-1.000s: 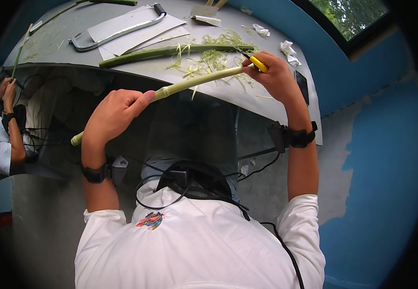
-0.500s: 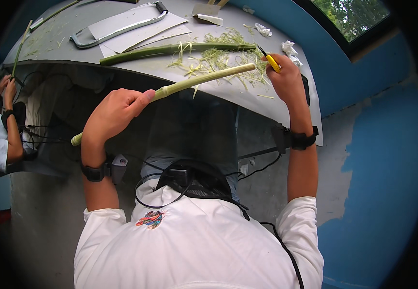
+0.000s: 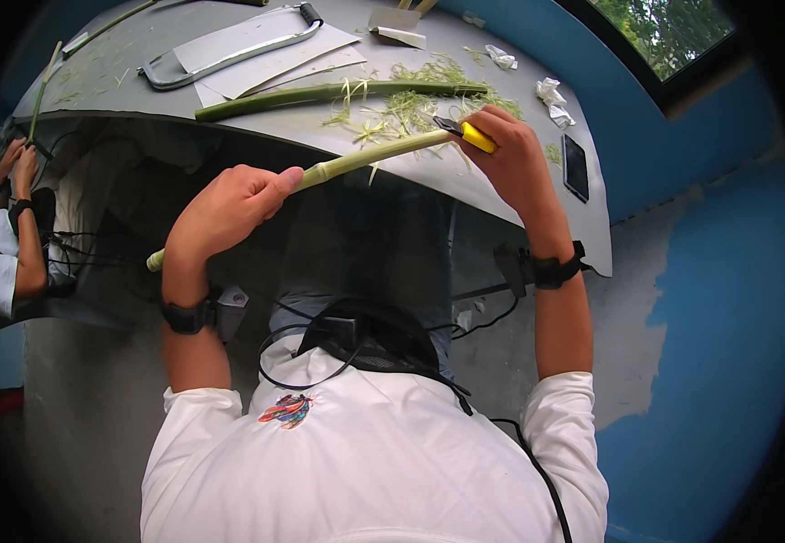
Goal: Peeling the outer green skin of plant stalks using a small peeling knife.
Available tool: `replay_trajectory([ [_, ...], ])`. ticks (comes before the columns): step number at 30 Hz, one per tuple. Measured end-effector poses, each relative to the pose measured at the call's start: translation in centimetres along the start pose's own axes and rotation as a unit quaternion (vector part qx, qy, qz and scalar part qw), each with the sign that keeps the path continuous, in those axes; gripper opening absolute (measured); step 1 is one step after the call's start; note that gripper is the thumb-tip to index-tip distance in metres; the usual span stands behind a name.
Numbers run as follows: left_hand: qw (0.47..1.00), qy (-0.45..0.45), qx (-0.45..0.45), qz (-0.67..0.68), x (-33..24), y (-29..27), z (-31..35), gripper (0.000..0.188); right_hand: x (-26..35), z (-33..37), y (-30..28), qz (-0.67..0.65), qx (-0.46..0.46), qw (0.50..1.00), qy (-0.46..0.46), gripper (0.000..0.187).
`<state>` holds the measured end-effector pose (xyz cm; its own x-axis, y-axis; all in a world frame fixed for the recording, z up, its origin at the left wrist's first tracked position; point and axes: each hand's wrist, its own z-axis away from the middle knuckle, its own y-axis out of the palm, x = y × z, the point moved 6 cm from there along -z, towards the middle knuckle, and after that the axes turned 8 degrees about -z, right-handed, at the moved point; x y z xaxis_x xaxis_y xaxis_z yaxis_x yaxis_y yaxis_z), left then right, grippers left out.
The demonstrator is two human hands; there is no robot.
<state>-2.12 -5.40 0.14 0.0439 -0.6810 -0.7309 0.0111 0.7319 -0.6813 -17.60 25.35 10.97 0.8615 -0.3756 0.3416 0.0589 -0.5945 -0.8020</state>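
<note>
From the head camera, we hold a pale stalk (image 3: 370,161) at the worktop's (image 3: 171,104) front edge, left hand (image 3: 239,208) wrapped around it, right hand (image 3: 506,145) clasping a yellow knife (image 3: 478,138).
We judge the stalk light and stiff, slightly springy, perhaps slick on its bare surface and prone to splinter; the best hold looks to be behind the joint, well away from the blade. Slim and yellow-green, it slants up to the right, its far end beside the knife; we cannot tell whether the blade touches.
</note>
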Motion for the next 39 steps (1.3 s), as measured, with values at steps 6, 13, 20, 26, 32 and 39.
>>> replay_trajectory([
  [6,0.999,-0.039,0.001,0.019,1.0,0.5,0.3,0.078,-0.6,0.9,-0.3,-0.004,-0.046,0.998,0.05,0.018],
  [13,0.999,-0.026,-0.024,0.0,1.7,0.5,0.7,0.072,-5.1,3.1,-2.6,0.076,-0.107,0.972,0.193,0.047],
  [20,0.998,0.02,-0.039,-0.046,-1.1,-0.8,1.5,0.045,-5.0,4.4,-2.7,-0.091,-0.1,0.896,0.422,0.062],
  [26,0.991,0.017,-0.064,-0.121,-4.1,0.6,0.4,0.046,-4.3,5.2,-0.5,-0.002,-0.095,0.952,0.291,0.059],
  [32,0.988,0.019,-0.09,-0.126,-4.3,2.6,0.0,0.053,-0.1,5.0,2.5,-0.019,-0.068,0.975,0.212,0.055],
  [39,0.989,-0.012,-0.093,-0.118,-3.5,4.0,0.2,0.054,2.4,2.9,4.2,0.052,-0.046,0.986,0.151,0.059],
])
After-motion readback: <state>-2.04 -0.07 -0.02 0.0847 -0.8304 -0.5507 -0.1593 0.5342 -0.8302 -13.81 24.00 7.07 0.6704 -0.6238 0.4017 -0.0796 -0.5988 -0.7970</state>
